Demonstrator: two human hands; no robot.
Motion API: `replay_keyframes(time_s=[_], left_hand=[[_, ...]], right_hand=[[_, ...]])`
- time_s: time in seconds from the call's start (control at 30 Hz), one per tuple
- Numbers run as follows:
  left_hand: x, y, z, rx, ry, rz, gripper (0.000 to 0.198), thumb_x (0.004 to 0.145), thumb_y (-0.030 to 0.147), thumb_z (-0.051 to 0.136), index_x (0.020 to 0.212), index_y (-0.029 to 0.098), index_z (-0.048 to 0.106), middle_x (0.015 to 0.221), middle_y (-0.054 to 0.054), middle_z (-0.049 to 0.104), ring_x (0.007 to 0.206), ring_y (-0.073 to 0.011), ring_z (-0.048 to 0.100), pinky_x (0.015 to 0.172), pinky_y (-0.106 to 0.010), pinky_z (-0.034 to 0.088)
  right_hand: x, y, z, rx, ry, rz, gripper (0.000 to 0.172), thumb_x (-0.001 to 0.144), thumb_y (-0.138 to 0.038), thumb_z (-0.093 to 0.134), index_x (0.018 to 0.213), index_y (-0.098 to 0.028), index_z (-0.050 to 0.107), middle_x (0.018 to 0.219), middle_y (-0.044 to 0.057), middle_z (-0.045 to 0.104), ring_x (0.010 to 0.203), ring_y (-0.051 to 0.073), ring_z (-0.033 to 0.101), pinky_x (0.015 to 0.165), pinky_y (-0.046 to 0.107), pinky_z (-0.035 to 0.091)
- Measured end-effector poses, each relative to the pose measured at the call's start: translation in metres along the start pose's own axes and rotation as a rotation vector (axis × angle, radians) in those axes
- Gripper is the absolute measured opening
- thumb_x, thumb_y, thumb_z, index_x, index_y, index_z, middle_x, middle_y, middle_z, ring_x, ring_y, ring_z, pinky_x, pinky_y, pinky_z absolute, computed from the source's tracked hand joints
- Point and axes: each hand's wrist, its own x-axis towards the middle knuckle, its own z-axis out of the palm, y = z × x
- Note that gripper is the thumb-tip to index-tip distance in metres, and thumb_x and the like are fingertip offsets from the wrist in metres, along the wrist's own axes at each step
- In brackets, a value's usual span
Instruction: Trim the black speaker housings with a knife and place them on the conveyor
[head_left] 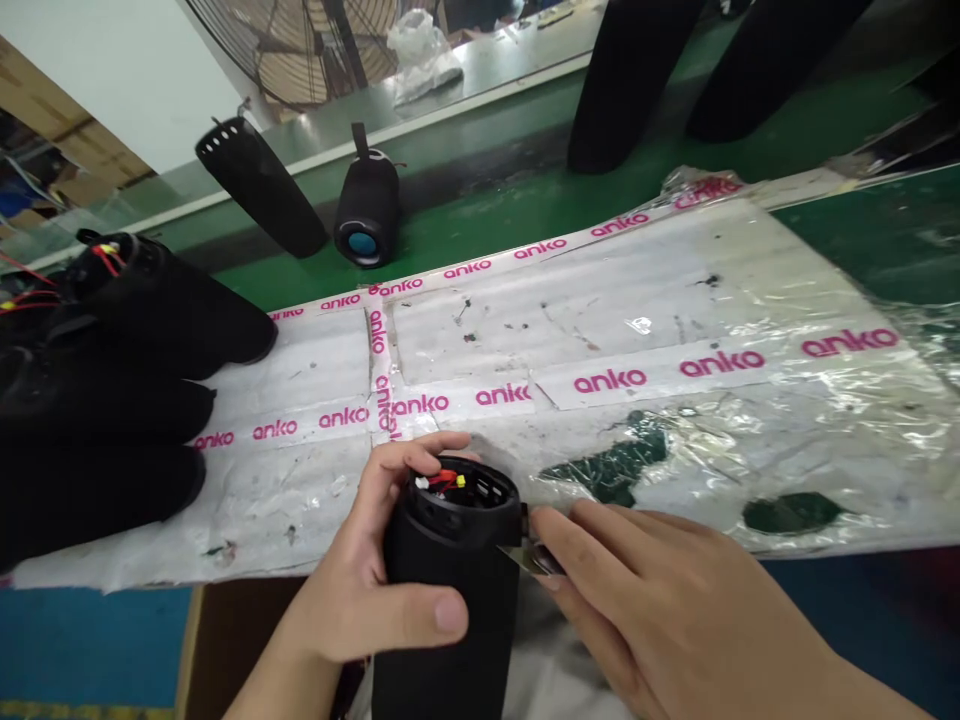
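A black cylindrical speaker housing (450,610) stands upright at the near edge of the table, its top end open. Inside the rim, red wires (448,476) with white and yellow connectors show. My left hand (375,560) is wrapped round the housing, thumb across the front and fingertips at the rim. At the housing's upper right side, my right hand (652,590) grips a small pointed metal blade (529,560), and its tip lies against the edge just below the rim. The blade's handle is mostly hidden in my fingers.
Several black housings (180,300) lie at the left, some with wires sticking out. A finished-looking speaker (366,210) and a perforated black tube (259,185) stand on the green surface behind. Plastic-covered sheeting with printed tape (607,380) covers the table. Dark cylinders (626,90) stand back right.
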Motion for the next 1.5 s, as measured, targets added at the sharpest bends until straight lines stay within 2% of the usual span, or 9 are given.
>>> replay_keyframes(time_s=[0.13,0.33,0.57,0.83,0.9,1.03,1.17,1.33,1.5], left_hand=[[0.015,-0.018,0.003,-0.121,-0.118,0.024,0.079,0.084,0.042,0.096,0.151,0.051,0.056,0.166,-0.006,0.057,0.143,-0.0402,0.066,0.106,-0.056,0.064],[0.020,-0.015,0.004,-0.001,-0.187,-0.003,0.066,0.086,0.046,0.094,0.146,0.051,0.067,0.172,-0.004,0.049,0.146,-0.0440,0.062,0.113,-0.060,0.058],[0.020,-0.017,0.004,-0.040,-0.209,-0.008,0.068,0.088,0.045,0.092,0.149,0.051,0.065,0.171,-0.003,0.046,0.147,-0.0421,0.058,0.117,-0.056,0.054],[0.021,-0.015,0.004,0.045,-0.244,0.055,0.072,0.094,0.044,0.087,0.158,0.053,0.056,0.176,0.002,0.038,0.157,-0.0375,0.045,0.132,-0.050,0.037],[0.023,-0.012,0.005,0.106,-0.262,0.092,0.067,0.096,0.044,0.084,0.157,0.052,0.057,0.173,0.000,0.040,0.157,-0.0366,0.044,0.131,-0.050,0.038],[0.027,-0.007,0.008,0.179,-0.299,0.142,0.058,0.097,0.038,0.081,0.150,0.048,0.061,0.153,-0.005,0.051,0.147,-0.0333,0.052,0.122,-0.047,0.049],[0.029,-0.005,0.011,0.232,-0.304,0.141,0.057,0.097,0.030,0.078,0.149,0.045,0.060,0.146,-0.005,0.055,0.141,-0.0303,0.054,0.121,-0.044,0.048],[0.029,-0.001,0.014,0.285,-0.287,0.137,0.058,0.097,0.026,0.077,0.149,0.045,0.059,0.143,-0.004,0.054,0.137,-0.0275,0.054,0.116,-0.039,0.049],[0.027,0.000,0.017,0.306,-0.244,0.090,0.052,0.099,0.031,0.078,0.146,0.047,0.061,0.143,-0.002,0.052,0.137,-0.0253,0.055,0.118,-0.035,0.044]], right_hand=[[-0.005,0.005,-0.008,-0.112,0.028,0.005,0.022,0.110,-0.016,0.037,0.123,-0.020,0.054,0.078,-0.002,0.067,0.059,0.018,0.064,0.059,0.034,0.044],[-0.010,0.007,-0.016,-0.167,-0.019,-0.031,0.024,0.102,-0.012,0.046,0.124,-0.018,0.056,0.078,-0.002,0.066,0.061,0.020,0.062,0.063,0.036,0.042],[-0.008,0.005,-0.019,-0.197,-0.037,-0.047,0.030,0.094,-0.009,0.046,0.121,-0.020,0.054,0.077,-0.003,0.064,0.061,0.020,0.059,0.063,0.036,0.039],[-0.012,0.001,-0.023,-0.235,-0.173,0.013,0.038,0.085,-0.012,0.055,0.121,-0.025,0.051,0.080,-0.005,0.062,0.062,0.018,0.060,0.060,0.036,0.040],[-0.012,-0.002,-0.025,-0.241,-0.180,0.026,0.039,0.084,-0.012,0.056,0.120,-0.025,0.051,0.079,-0.006,0.062,0.060,0.017,0.060,0.058,0.035,0.041],[-0.011,-0.005,-0.023,-0.237,-0.177,0.079,0.046,0.074,-0.010,0.055,0.117,-0.027,0.049,0.076,-0.007,0.061,0.056,0.016,0.059,0.054,0.034,0.041],[-0.013,-0.006,-0.020,-0.237,-0.186,0.092,0.052,0.067,-0.011,0.055,0.117,-0.027,0.048,0.074,-0.005,0.060,0.053,0.017,0.059,0.051,0.034,0.039],[-0.008,-0.010,-0.024,-0.239,-0.265,0.118,0.052,0.066,-0.014,0.060,0.116,-0.025,0.053,0.067,-0.004,0.057,0.043,0.018,0.056,0.044,0.032,0.027],[0.003,-0.003,-0.035,-0.168,-0.335,0.108,0.041,0.060,-0.012,0.065,0.097,-0.026,0.054,0.057,-0.006,0.054,0.036,0.017,0.051,0.046,0.032,0.012]])
